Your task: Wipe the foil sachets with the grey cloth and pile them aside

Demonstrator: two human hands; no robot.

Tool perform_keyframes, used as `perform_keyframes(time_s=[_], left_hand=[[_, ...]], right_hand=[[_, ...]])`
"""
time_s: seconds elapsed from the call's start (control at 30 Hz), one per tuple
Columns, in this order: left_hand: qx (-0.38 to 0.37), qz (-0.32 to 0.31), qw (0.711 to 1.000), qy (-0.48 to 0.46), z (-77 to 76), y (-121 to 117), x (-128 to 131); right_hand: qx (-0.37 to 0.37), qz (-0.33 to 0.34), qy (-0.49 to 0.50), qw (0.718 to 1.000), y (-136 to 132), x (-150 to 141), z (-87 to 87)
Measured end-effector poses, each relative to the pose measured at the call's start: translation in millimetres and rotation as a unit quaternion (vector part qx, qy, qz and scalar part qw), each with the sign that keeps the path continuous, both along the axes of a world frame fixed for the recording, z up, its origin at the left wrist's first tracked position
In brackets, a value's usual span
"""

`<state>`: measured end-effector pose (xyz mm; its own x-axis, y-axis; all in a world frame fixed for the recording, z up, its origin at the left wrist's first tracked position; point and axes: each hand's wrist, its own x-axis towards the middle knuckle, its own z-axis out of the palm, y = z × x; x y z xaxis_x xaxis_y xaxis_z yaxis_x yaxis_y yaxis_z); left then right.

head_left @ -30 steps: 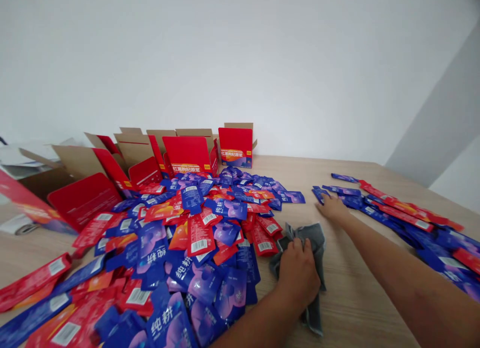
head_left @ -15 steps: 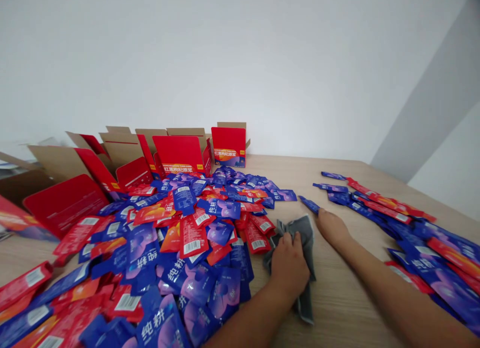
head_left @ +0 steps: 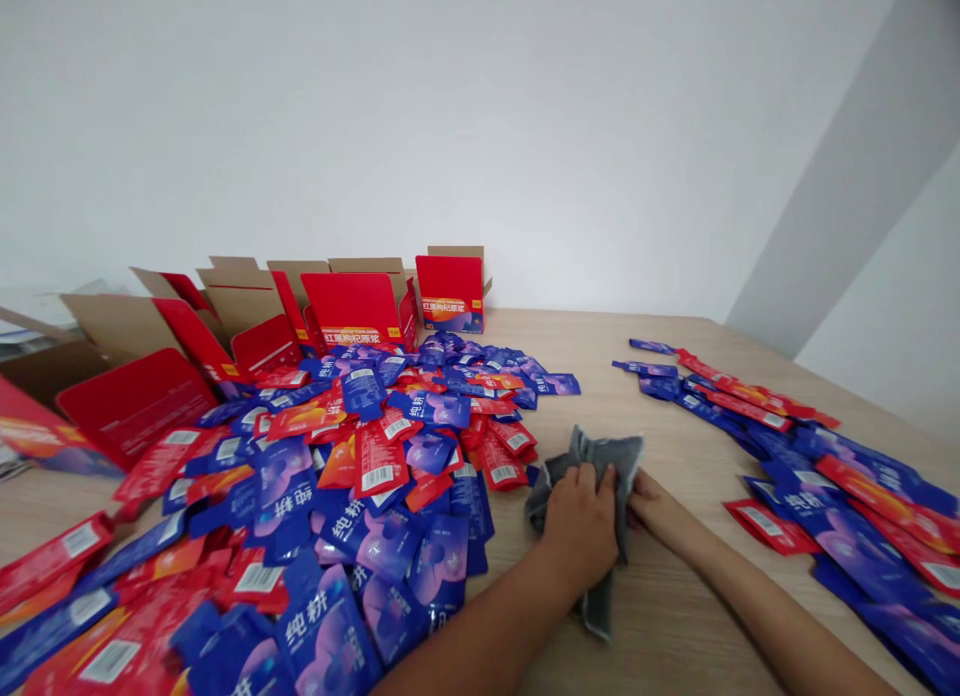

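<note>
My left hand (head_left: 581, 521) is closed on a grey cloth (head_left: 596, 444), bunched up just above the wooden table. Right against the cloth's right edge is my right hand (head_left: 649, 501), its fingers pinched. The blue pouch in that hand is now hidden behind the cloth. To the left of the cloth lies a heap of loose red and blue pouches (head_left: 431, 451). On the other side, more red and blue pouches (head_left: 840, 516) form a long overlapping row, to the right of my right forearm.
Several open red cartons (head_left: 349, 301) stand at the back left, flaps up. Another red carton (head_left: 450, 281) is behind the heap, near the wall. A pale wood table (head_left: 585, 341) carries everything, and a white wall (head_left: 570, 156) rises behind it.
My right hand has drawn the blue pouch back and left to the grey cloth, where the pouch is out of sight. My left hand still grips the cloth. The view has shifted slightly.
</note>
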<state>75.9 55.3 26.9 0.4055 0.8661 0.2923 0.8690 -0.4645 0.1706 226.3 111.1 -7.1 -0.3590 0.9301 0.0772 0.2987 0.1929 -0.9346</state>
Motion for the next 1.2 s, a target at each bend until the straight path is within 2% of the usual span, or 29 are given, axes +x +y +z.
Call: perform_keyframes(time_s=[0.1,0.2,0.27,0.4,0.57,0.7,0.77,0.9,1.0,1.1,1.2], left_hand=[[-0.033,0.083,0.996,0.023,-1.4,11.8,-6.8],[-0.047,0.129,0.99,0.024,-0.8,15.7,-13.7],[-0.049,0.108,0.993,0.025,-0.3,11.0,-12.8],[-0.047,0.015,0.999,0.023,0.6,1.6,-4.1],[-0.057,0.07,0.996,0.018,2.3,6.0,-2.4],[-0.054,0.011,0.998,0.021,2.7,1.0,-0.6],[-0.055,0.008,0.998,0.02,2.6,1.6,-0.3],[-0.061,0.088,0.994,0.011,1.1,15.5,-5.4],[-0.061,0.124,0.99,-0.005,-0.3,23.2,-10.8],[-0.047,0.138,0.989,-0.034,1.0,21.6,-15.7],[-0.01,0.144,0.986,-0.088,4.4,16.6,-18.8]], right_hand=[[-0.063,-0.01,0.006,0.998,-3.1,-1.6,0.2],[-0.084,-0.045,-0.017,0.995,-3.9,-2.4,2.1],[-0.082,-0.071,-0.031,0.994,-2.8,-2.3,2.1],[-0.076,-0.078,-0.015,0.994,-0.9,-0.3,0.5],[-0.106,-0.062,-0.016,0.992,-1.5,0.9,1.6],[-0.076,-0.079,-0.008,0.994,-0.5,-0.1,-1.1],[-0.066,-0.074,-0.003,0.995,-0.3,-1.6,-2.2],[-0.07,-0.054,-0.031,0.996,-2.1,-3.3,2.5],[-0.021,-0.085,-0.063,0.994,-3.8,5.4,12.0],[0.075,-0.115,-0.136,0.981,-4.3,23.1,22.1],[0.178,-0.069,-0.197,0.962,-4.0,38.2,28.1]])
